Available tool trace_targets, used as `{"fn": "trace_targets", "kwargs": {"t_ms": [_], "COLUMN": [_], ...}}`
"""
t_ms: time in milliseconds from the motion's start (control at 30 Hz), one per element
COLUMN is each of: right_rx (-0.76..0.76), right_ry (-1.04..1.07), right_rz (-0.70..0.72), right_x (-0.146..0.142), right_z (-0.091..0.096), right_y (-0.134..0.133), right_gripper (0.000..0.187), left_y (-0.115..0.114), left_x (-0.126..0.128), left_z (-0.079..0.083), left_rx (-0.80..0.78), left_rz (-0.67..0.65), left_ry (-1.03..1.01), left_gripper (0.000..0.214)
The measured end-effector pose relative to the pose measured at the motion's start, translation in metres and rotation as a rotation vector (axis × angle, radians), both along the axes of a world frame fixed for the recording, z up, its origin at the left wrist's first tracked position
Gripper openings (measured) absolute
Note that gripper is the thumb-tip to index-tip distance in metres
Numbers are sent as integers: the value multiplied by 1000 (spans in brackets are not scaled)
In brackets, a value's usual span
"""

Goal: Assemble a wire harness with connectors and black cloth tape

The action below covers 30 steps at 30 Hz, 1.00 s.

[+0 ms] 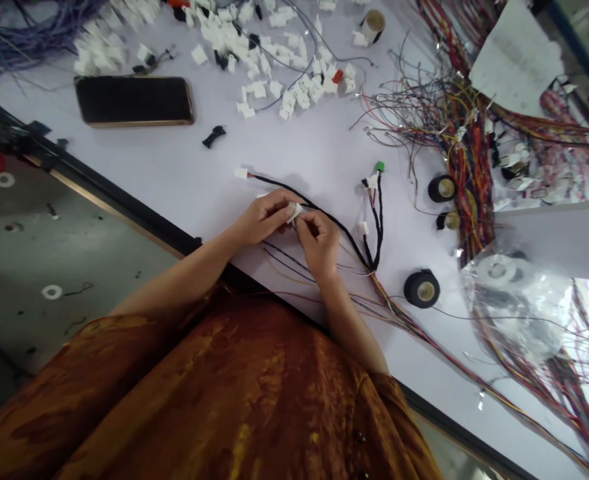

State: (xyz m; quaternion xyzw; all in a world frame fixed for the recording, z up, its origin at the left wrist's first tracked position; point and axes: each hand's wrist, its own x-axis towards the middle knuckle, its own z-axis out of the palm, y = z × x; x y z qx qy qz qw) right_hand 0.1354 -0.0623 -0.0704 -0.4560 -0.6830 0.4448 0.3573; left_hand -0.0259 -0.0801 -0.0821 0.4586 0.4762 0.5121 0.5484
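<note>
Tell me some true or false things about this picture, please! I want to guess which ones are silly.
1. The left hand and right hand are pinching a small white connector. True.
2. A phone lies under the left hand. False: it lies farther up the pale table, away from the hands.
3. A green connector sits near one end of a black-sleeved cable. True.
4. The black tape rolls are stacked in one pile. False: they lie apart on the table.
5. The person's top is blue. False: it is orange-brown.
</note>
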Motion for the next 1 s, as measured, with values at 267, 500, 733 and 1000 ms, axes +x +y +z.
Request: {"fn": "trace_targets", "kwargs": {"t_ms": [267,500,733,1000], "right_rx": [60,130,207,-58], "right_ry": [38,-107,-237,191], "right_rz": [7,21,-263,-1078], "right_x": [2,-3,70,211], "right_z": [-4,-5,31,23], "right_y": [-3,-6,-33,-81], "right_gripper": [22,26,22,19], "left_y": [-2,-5,0,1], "left_x": [4,3,4,8], "left_z": [-2,2,-1,2], "left_rx": [15,49,-173,-146], "left_rz": [10,49,88,131], "left_ry": [64,110,-57,-253], "left_gripper": [28,16,9,16]}}
